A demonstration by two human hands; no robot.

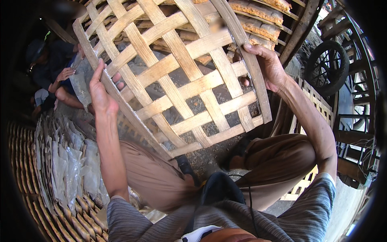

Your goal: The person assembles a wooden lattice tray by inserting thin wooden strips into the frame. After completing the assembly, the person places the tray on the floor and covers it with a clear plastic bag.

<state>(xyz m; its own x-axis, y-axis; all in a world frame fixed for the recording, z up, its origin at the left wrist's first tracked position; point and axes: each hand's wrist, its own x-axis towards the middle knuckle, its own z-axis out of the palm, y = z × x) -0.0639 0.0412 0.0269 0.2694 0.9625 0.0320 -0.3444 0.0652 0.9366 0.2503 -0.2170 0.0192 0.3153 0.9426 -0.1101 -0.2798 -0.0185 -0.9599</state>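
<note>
A large woven bamboo tray (189, 86), an open lattice of flat pale strips, is held up tilted in front of me. My left hand (101, 92) grips its left rim, fingers hooked through the weave. My right hand (268, 66) clasps the right rim, thumb on top. Through the gaps I see dark ground and stacked trays behind. My knees in brown trousers sit below the tray.
Several thin translucent sheets (68, 161) lie overlapped on a woven mat (24, 169) at lower left. Another person (56, 68) crouches at upper left. A dark wheel (327, 66) and a wooden rack (354, 121) stand at right. Stacked trays with orange-brown pieces (262, 18) fill the top.
</note>
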